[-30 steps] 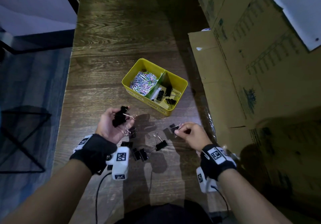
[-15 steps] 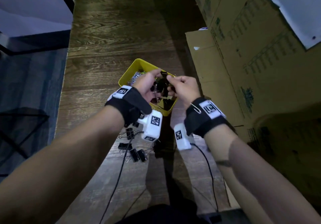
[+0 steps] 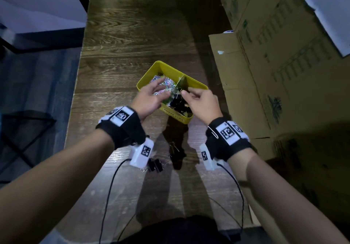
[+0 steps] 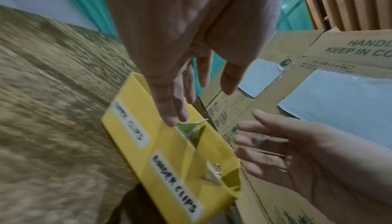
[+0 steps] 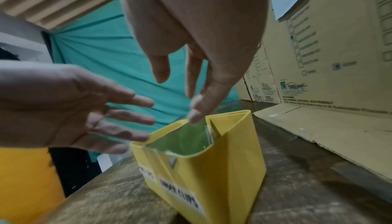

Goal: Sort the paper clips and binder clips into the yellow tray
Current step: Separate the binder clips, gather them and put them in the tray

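Hovering over the yellow tray (image 3: pixel 197 85), the left hand (image 3: pixel 149 99) and right hand (image 3: pixel 202 101) both have fingers spread and hold nothing. Binder clips (image 3: pixel 179 104) fill the 3 o'clock compartment, paper clips (image 3: pixel 162 83) the 9 o'clock one. Judging by the loose clips (image 3: pixel 156 165) at 6 o'clock, reach back and gather several per trip.

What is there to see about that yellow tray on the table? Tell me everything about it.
The yellow tray is a small rectangular box, apparently plastic, standing upright on the dark wooden table. A greenish divider splits it into two compartments: colourful paper clips in the left one, black binder clips in the right. White handwritten labels sit on its front wall. Both open hands hover above it.
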Demonstrator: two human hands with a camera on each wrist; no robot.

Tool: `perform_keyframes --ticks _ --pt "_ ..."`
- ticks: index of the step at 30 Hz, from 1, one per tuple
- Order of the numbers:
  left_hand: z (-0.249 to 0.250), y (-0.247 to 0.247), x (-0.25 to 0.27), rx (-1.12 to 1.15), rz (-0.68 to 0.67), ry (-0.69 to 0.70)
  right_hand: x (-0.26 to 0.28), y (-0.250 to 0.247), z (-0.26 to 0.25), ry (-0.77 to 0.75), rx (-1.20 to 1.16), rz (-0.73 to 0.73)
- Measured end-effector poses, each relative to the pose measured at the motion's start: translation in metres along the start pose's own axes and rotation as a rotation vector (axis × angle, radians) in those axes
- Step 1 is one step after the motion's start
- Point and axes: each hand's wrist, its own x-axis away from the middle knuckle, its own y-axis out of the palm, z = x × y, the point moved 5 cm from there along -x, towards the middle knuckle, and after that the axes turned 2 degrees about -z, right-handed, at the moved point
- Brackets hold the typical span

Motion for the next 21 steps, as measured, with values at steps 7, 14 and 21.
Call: perform_keyframes --ticks 7,14,21 --pt "-0.073 -0.072 0.043 -0.761 -0.035 0.002 0.063 0.053 0.041 -0.079 0.317 -0.544" --pt "-0.125 -0.030 0.054 -1.169 -0.238 0.098 0.100 0.098 0.087 -0.145 0.740 -0.490" --pt "-0.128 -0.047 0.037 -0.865 -0.026 0.056 0.099 0.080 0.093 0.088 0.109 -0.234"
